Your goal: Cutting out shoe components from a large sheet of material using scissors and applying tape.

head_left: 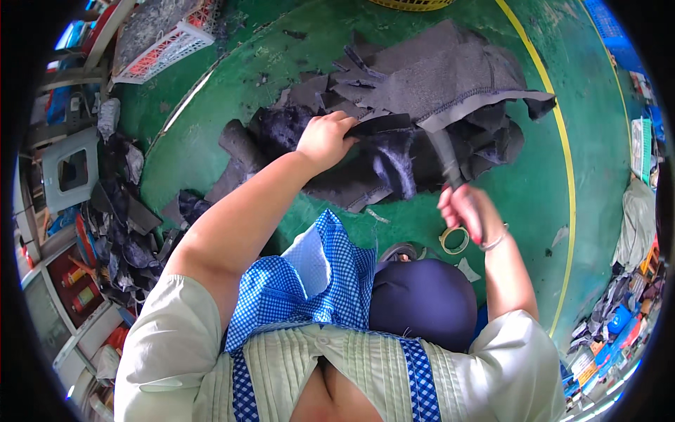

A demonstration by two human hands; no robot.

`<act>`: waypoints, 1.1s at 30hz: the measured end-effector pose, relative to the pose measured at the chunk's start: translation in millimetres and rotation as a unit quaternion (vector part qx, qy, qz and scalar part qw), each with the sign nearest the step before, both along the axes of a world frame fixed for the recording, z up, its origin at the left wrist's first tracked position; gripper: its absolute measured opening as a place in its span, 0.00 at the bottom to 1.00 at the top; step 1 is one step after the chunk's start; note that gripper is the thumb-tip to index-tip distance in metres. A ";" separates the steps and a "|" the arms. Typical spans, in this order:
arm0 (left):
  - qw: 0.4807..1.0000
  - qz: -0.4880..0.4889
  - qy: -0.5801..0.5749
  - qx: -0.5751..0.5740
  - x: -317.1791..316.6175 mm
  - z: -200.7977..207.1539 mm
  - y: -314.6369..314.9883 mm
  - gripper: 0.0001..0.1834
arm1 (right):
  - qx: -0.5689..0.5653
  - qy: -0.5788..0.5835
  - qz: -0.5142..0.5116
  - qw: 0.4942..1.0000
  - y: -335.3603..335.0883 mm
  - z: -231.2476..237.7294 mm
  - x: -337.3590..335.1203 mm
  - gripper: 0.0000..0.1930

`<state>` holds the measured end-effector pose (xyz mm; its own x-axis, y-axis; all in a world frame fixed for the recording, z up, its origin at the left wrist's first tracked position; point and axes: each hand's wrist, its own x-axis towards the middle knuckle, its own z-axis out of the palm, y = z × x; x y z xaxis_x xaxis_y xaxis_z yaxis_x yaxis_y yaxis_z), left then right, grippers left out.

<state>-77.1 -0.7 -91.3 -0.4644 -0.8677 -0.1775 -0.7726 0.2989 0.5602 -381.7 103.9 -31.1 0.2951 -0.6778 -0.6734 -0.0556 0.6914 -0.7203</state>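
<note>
My left hand (327,143) is closed on the edge of a dark strip of fabric (383,125), which stretches right from my fingers. This strip lies over a heap of dark grey, fleece-backed fabric (450,70) on the floor, with purple-blue pile showing in places. To the right, my right hand (470,211), smeared by motion, is closed round the dark handle of a bladed tool (444,155). Its broad grey blade points up toward the fabric's stitched, paler edge. Blur hides whether it is scissors or a knife, and whether it touches the fabric.
A roll of tape (454,240) lies on the green floor below my right hand. Dark scraps (133,239) pile up at left beside a shelf. A white plastic crate (165,53) stands at upper left, a yellow basket (411,3) at the top. A yellow line (562,148) runs down the right.
</note>
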 end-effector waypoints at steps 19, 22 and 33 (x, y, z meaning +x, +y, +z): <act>0.997 -0.007 -0.016 -0.074 31.2 40.2 32.1 0.14 | 0.052 -0.067 0.057 0.995 -49.4 -37.4 53.3 0.28; 0.998 -0.025 -0.040 -0.036 32.1 43.9 38.4 0.15 | 0.040 -0.080 0.098 0.991 -58.0 -40.8 51.7 0.29; 0.967 0.138 -0.015 -0.214 17.9 106.3 51.4 0.24 | -0.028 -0.115 -0.075 0.990 -61.1 46.2 125.9 0.19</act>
